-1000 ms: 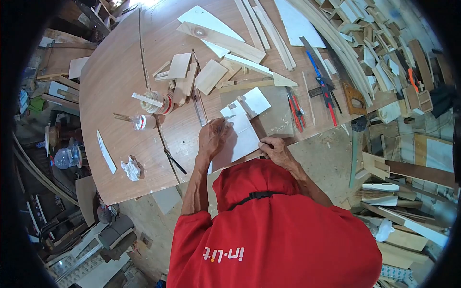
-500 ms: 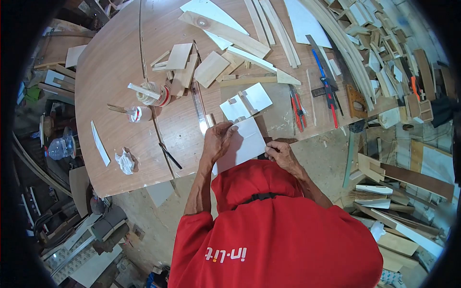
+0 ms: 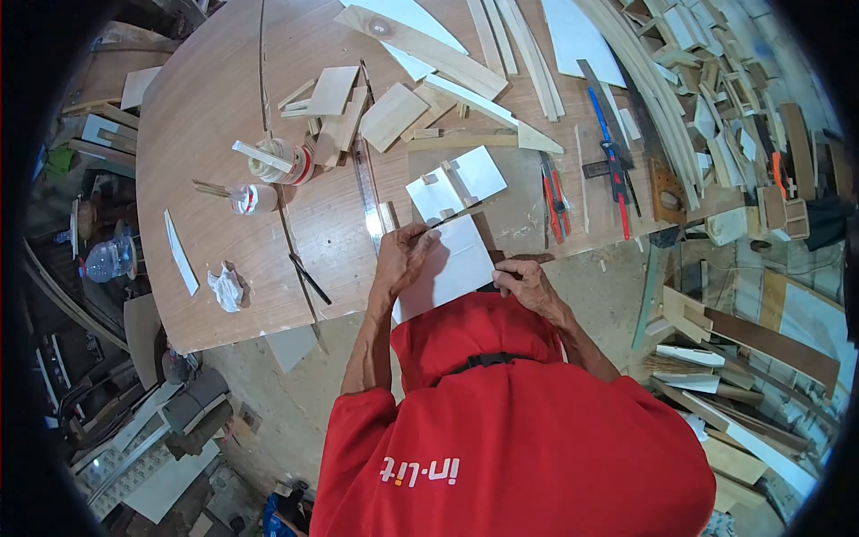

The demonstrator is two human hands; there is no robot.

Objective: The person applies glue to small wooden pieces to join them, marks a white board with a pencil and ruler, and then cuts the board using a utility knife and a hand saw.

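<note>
Seen from above, at the near edge of the table (image 3: 206, 134). The left hand (image 3: 403, 257) is clamped on the upper left edge of a white sheet (image 3: 452, 264), thumb and fingers closed over it. The right hand (image 3: 528, 282) has its fingers curled against the sheet's lower right corner; whether they grip it cannot be told. The sheet lies tilted over the table's near edge, between both hands. Just beyond it lies a white board (image 3: 456, 183) bearing small wood blocks, with red pliers (image 3: 555, 201) to its right. Left of the hands lies a crumpled paper (image 3: 224, 288); farther off stand two jars (image 3: 286, 166) among wood offcuts (image 3: 394, 112).
</note>
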